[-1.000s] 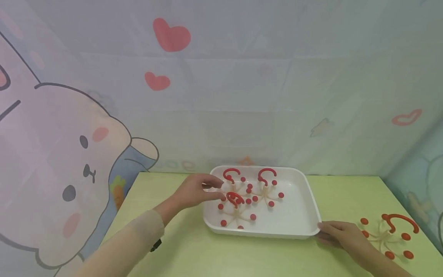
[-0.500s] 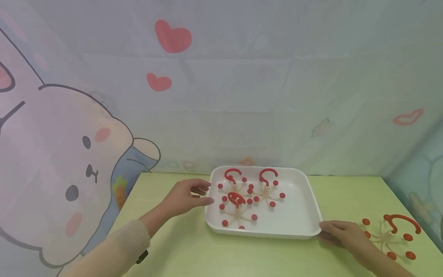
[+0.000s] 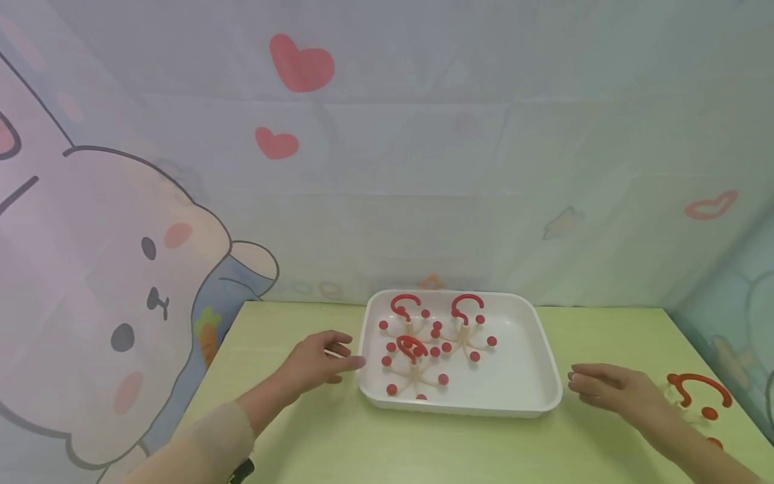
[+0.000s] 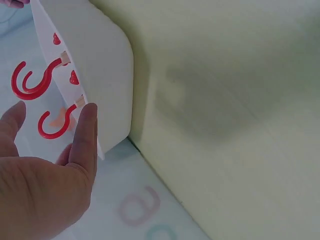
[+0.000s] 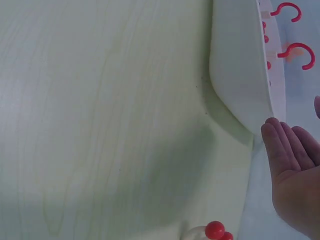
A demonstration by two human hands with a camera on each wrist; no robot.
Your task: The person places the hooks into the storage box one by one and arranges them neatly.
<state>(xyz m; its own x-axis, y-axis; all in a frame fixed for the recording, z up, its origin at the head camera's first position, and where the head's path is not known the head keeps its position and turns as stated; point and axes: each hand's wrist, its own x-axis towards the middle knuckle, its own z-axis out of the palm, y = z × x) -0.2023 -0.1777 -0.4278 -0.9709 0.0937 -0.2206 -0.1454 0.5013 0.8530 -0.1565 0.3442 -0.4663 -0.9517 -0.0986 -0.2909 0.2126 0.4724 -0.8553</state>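
Observation:
A white rectangular tray point(image 3: 514, 380) holds three hangers, each with a red hook and thin cream arms ending in red balls: one at back left point(image 3: 409, 327), one further right point(image 3: 465, 331), one in front point(image 3: 414, 368). My left hand point(image 3: 317, 361) is beside the tray's left wall, fingers spread and loosely bent, thumb tip close to the rim. Off the tray's right wall is my right hand point(image 3: 625, 393), fingers extended together and holding nothing. Behind this hand a fourth hanger point(image 3: 704, 379) lies on the table, partly hidden by it.
The pale green table point(image 3: 363, 444) reaches back to a cloth backdrop point(image 3: 411, 168) printed with hearts and a cartoon rabbit. The tray's far side stands close to that cloth. Part of a dark wristband point(image 3: 242, 470) shows under the left sleeve.
My left hand has drawn back leftward from over the tray. The right hand has let go of the tray's right front corner and moved slightly right. The tray and hangers have stayed put.

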